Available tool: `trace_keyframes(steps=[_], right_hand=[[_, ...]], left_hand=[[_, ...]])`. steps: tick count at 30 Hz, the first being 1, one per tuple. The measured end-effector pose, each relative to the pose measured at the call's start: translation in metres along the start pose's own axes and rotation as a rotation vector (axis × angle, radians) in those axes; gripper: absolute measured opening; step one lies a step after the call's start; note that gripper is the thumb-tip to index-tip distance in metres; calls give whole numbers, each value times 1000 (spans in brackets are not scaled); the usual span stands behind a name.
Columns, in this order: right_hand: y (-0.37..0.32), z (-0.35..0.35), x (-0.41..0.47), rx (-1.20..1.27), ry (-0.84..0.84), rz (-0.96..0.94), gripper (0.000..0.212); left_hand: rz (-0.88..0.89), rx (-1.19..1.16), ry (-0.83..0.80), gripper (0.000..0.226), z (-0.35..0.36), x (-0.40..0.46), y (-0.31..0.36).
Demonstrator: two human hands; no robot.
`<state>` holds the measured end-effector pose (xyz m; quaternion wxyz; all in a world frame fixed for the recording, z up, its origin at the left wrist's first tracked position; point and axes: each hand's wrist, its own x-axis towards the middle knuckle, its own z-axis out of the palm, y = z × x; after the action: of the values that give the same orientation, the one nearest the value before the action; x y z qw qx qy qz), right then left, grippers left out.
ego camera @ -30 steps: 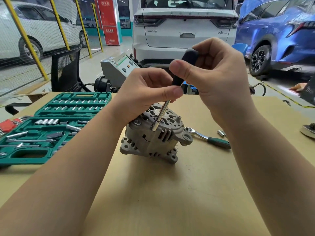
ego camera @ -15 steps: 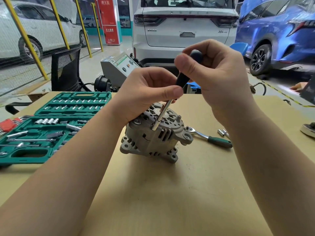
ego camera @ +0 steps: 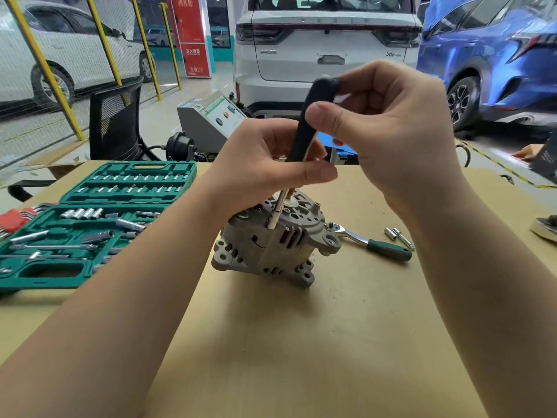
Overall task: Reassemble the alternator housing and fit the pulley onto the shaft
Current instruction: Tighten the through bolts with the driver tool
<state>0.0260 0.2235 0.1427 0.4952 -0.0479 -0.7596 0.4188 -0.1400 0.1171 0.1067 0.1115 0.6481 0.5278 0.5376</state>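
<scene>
The grey cast alternator housing [ego camera: 272, 250] stands on the tan table [ego camera: 301, 342], its vented end face up. A black-handled driver [ego camera: 313, 113] with a steel shaft leans over it, and the socket tip sits on a bolt at the housing's upper left rim. My right hand [ego camera: 388, 131] grips the top of the black handle with thumb and curled fingers. My left hand [ego camera: 265, 167] pinches the lower end of the handle, thumb stretched across it. No pulley is visible.
A green socket set case [ego camera: 90, 224] lies open at the left, with red hex keys [ego camera: 13, 220] beside it. A green-handled ratchet [ego camera: 370, 244] and two loose sockets [ego camera: 398, 236] lie right of the housing. A grey machine [ego camera: 211, 119] stands behind the table.
My right hand has shifted its grip round the driver handle, which shows more of its top end now. The left hand and the housing stay where they were.
</scene>
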Motion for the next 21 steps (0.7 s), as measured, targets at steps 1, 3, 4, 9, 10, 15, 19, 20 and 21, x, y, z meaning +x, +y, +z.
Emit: trace_keyframes(steps=[1,3,4,9,10,15,19,20,21], right_hand=[[-1,2,-2,-23,21,-18,22],[-3,6,-4,-34,-2,-17,17],[-3,7,-4,-12,-15,7,18],[-3,-1,-2,380,-215,122,41],[-3,-2,-3,395,-260,101,42],[-4,-4,-1,321,-231,82,31],[-8,0,-2,108,-85,60,27],[-9,3,-2,50,-54,60,26],[-10,4,-2,3,-26,63,26]], left_hand=[[13,23,27,21,1,0,0],[10,6,60,12,0,-2,0],[-3,-18,54,8,-1,-3,1],[-49,-67,-92,12,-1,0,4],[-56,-83,-111,13,-1,1,5],[-68,-62,-113,15,0,0,5],[44,41,52,18,2,-3,6],[58,47,85,18,2,-3,6],[67,45,103,18,2,-4,7]])
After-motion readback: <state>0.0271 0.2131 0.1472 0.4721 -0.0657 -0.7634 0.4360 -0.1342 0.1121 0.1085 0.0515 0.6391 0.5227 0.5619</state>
